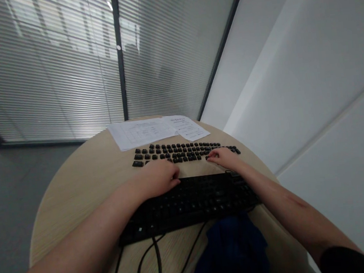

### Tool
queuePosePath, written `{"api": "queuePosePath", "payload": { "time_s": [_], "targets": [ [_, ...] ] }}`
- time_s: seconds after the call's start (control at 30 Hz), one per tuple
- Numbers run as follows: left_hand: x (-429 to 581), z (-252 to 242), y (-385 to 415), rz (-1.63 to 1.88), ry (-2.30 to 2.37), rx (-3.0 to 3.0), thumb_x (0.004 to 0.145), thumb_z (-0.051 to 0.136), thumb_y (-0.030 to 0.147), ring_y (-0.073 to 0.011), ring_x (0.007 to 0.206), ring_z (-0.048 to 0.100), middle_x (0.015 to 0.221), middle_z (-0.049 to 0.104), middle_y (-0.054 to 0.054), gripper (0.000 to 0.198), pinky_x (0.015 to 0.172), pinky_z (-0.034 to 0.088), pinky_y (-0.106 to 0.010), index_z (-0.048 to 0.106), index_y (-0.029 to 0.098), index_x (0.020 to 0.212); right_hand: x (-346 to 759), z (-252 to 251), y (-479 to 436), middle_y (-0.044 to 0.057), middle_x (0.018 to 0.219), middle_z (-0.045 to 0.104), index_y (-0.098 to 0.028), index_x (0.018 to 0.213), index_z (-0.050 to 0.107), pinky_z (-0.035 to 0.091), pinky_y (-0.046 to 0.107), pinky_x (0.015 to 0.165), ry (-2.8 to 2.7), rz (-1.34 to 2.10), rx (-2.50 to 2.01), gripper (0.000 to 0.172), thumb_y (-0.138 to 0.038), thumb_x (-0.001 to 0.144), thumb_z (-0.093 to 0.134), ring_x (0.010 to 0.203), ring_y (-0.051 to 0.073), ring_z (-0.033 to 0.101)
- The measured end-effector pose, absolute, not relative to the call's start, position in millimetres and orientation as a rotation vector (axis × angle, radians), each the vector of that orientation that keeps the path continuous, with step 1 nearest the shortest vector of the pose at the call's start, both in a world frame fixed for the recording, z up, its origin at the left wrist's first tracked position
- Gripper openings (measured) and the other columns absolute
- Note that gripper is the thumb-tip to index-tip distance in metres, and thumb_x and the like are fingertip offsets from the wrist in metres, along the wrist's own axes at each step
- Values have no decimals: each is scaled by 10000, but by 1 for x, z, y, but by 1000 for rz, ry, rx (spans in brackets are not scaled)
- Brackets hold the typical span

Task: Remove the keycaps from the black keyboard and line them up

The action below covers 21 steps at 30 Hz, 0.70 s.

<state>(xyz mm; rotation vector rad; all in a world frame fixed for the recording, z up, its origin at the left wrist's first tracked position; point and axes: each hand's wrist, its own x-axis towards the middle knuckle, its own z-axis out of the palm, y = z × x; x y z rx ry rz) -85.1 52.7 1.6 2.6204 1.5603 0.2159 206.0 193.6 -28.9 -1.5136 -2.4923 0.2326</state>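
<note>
Rows of loose black keycaps (pixel 183 147) lie on the round wooden table. Closer to me is a black keyboard (pixel 191 204), set at a slight slant. My left hand (pixel 160 176) is over the keyboard's far edge, fingers curled together; what they hold, if anything, is hidden. Farther right, my right hand (pixel 225 157) reaches to the near row of keycaps. Its thumb and fingers are pinched around a keycap (pixel 207 157) at the tabletop. My forearms cover parts of the keyboard.
Two printed paper sheets (pixel 143 131) lie beyond the keycaps on the table (pixel 68 194). Black cables (pixel 157 259) and a dark blue cloth (pixel 231 252) are at the near side. A glass partition with blinds (pixel 67 79) and a white wall (pixel 308 77) stand behind and to the right.
</note>
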Motion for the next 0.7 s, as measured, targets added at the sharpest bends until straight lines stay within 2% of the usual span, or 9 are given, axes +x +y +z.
{"api": "queuePosePath", "payload": {
  "time_s": [0.27, 0.47, 0.6, 0.7],
  "targets": [
    [-85, 0, 52, 235, 1525, 2607, 895, 646, 332, -289, 766, 699, 844, 759, -115, 188, 689, 510, -377, 774, 207, 836, 197, -38, 205, 109, 1038, 822, -150, 1101, 829, 531, 307, 881, -2551, 219, -1520, 244, -276, 922, 720, 958, 243, 750],
    [-86, -1, 54, 195, 1522, 2609, 906, 633, 326, -310, 827, 714, 895, 771, -127, 196, 728, 530, -398, 787, 207, 883, 198, -42, 209, 107, 1017, 827, -156, 1092, 837, 538, 305, 879, -2539, 206, -1508, 245, -277, 918, 714, 938, 242, 756],
    [-84, -1, 53, 118, 1557, 2601, 926, 615, 349, -294, 895, 720, 964, 779, -110, 217, 768, 530, -378, 789, 218, 921, 199, -38, 204, 93, 931, 821, -176, 1054, 839, 549, 328, 855, -2464, 173, -1493, 220, -285, 892, 738, 887, 251, 751],
    [-84, 0, 54, 104, 1565, 2599, 930, 613, 341, -283, 912, 716, 975, 780, -100, 211, 785, 524, -368, 787, 221, 930, 208, -26, 190, 113, 988, 811, -176, 1090, 818, 546, 373, 906, -2351, 121, -1455, 254, -311, 943, 662, 951, 269, 735]
  ]
}}
